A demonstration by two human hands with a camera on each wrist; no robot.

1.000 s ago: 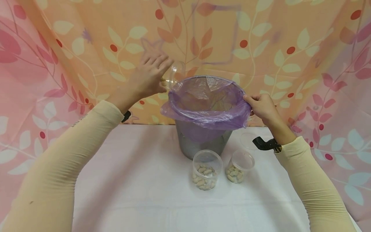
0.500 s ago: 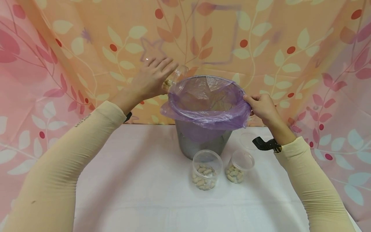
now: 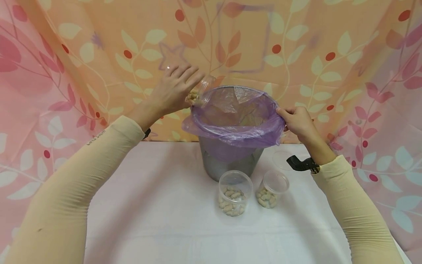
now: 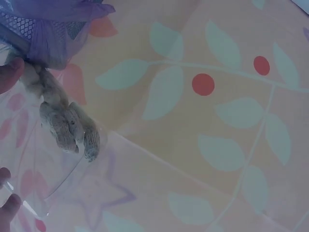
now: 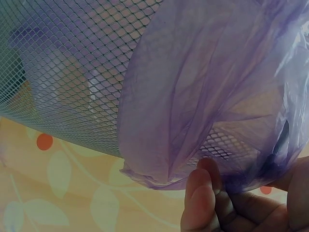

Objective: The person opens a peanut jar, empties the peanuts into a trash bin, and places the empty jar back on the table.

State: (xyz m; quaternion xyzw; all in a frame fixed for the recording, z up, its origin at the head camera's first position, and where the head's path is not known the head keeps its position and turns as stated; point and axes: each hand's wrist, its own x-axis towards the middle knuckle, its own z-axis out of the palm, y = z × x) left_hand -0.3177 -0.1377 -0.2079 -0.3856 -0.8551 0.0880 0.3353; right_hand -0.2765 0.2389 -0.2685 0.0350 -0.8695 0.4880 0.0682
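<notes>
Head: tilted container (image 3: 206,89) at bin rim (image 3: 238,86)

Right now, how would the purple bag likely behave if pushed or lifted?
The bag is probably floppy, since its edge hangs in loose folds over the bin. It is likely light for its size, looking thin enough for the bin to show through. That thinness also suggests it might tear if tugged hard where the right hand pinches it.
</notes>
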